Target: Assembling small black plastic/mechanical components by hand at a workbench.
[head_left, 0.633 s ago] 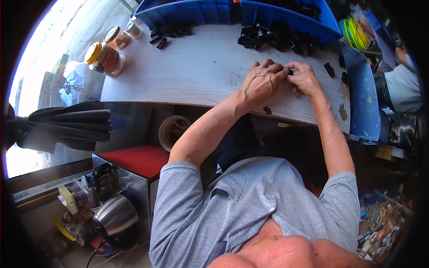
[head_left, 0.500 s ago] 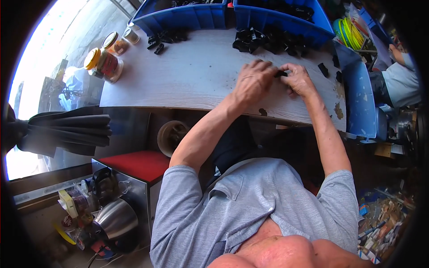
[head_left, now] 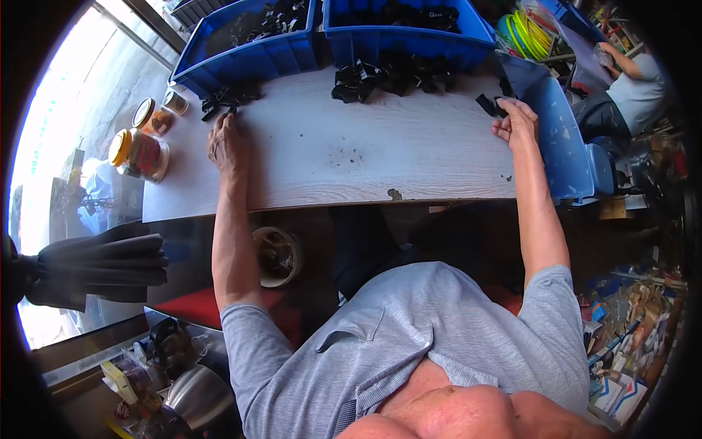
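Black clips (head_left: 228, 97) under left hand (head_left: 227, 143), right hand (head_left: 518, 121) pinching one (table edge), grip clenched.

A: Pale wood-grain bench (head_left: 409, 157), front edge chipped in one spot. Blue plastic bins (head_left: 256, 55) stand along its far side, another blue bin (head_left: 567, 139) at the right end.

B: Light?

A: Strong daylight from a large window (head_left: 55, 146) on the left. Lidded jars (head_left: 139, 150) sit at the bench's left end near it.

B: Below?

A: Red-topped stool (head_left: 194, 307), a folded dark umbrella (head_left: 95, 267), a steel kettle (head_left: 197, 399). Another person sits far right (head_left: 632, 80).
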The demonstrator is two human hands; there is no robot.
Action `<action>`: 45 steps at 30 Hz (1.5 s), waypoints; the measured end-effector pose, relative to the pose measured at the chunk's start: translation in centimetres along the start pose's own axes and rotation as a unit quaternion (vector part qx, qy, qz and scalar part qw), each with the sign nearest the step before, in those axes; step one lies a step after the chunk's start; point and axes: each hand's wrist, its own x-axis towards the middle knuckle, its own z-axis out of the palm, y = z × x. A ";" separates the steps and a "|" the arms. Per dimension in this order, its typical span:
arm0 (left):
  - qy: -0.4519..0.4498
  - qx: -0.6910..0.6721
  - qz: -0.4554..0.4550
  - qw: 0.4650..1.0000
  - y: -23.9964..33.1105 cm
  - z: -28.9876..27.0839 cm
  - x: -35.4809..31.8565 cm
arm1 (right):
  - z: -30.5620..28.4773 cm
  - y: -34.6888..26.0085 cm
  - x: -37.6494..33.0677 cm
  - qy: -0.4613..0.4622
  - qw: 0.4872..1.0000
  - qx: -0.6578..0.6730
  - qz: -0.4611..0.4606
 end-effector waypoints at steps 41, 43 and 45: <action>-0.036 -0.214 0.150 0.965 19.8 -5.9 -5.7 | 4.9 0.9 -8.8 -0.177 0.964 -0.198 0.007; 0.001 -0.294 0.161 0.942 21.6 -6.2 -5.5 | 5.1 0.7 -9.5 -0.188 0.959 -0.210 -0.002; -0.030 -0.349 0.183 0.919 24.1 -6.6 -5.0 | 5.1 0.8 -9.8 -0.201 0.954 -0.223 -0.010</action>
